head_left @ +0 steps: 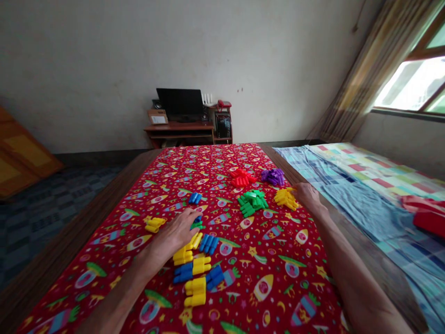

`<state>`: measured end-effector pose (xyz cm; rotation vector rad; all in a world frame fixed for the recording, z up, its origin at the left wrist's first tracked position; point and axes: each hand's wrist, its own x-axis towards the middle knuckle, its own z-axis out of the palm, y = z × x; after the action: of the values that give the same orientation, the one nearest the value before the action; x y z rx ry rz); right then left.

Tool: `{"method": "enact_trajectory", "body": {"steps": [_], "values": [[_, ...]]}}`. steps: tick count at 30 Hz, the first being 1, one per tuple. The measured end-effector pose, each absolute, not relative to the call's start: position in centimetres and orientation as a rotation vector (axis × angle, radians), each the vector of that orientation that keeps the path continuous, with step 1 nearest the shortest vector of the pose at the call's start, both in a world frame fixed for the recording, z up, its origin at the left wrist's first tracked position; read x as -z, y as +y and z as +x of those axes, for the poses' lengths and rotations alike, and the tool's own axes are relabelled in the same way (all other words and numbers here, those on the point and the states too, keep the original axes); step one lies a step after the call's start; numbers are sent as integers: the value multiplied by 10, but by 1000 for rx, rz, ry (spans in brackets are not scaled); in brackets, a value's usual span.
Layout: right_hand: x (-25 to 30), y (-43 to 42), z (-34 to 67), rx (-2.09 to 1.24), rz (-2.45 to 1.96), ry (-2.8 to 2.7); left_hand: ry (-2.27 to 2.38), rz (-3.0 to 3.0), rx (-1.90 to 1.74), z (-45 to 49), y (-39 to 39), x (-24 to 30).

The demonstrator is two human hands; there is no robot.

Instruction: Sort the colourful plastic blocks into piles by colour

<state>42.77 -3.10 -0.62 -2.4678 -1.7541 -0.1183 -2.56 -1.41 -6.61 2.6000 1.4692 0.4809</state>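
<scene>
My left hand (184,226) reaches over the middle of the cloth, fingers bent down and pressed together around a blue building block (198,219). A green building block (196,226) peeks out just below these fingertips. My right hand (308,195) rests at the right edge of the cloth, beside a yellow block pile (286,198); its fingers are mostly hidden. Yellow blocks (195,291) and blue blocks (209,244) lie loosely in front of my left hand. Further yellow blocks (155,224) are left of it, and a blue block (195,198) lies beyond.
Piles of green (253,202), red (242,178) and purple blocks (273,176) sit on the red patterned cloth (260,260). Wooden table edges (86,232) border it. A bed (368,199) stands right; a desk with a monitor (181,104) is against the wall.
</scene>
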Motion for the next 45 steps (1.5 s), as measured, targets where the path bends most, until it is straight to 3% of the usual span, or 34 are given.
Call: {"method": "enact_trajectory", "body": {"steps": [8,17,20,24,29,39,45], "values": [[-1,-30,429,35,-2438,-1744,1522,2580,-458,-14,-6,64],[-16,-35,420,122,-2310,-1693,1431,2396,-787,6,-11,37],[-25,-38,387,115,-1995,-1816,1346,2242,-840,14,-18,22],[-24,-55,313,-224,-1295,-2116,1284,2146,-859,29,-34,11],[1,-79,249,-356,-890,-2319,1304,2367,-558,36,-45,13],[19,-82,245,-336,-983,-2482,1463,2423,108,-24,-41,-17],[17,-84,236,-278,-928,-2474,1319,2540,23,8,-49,5]]}}
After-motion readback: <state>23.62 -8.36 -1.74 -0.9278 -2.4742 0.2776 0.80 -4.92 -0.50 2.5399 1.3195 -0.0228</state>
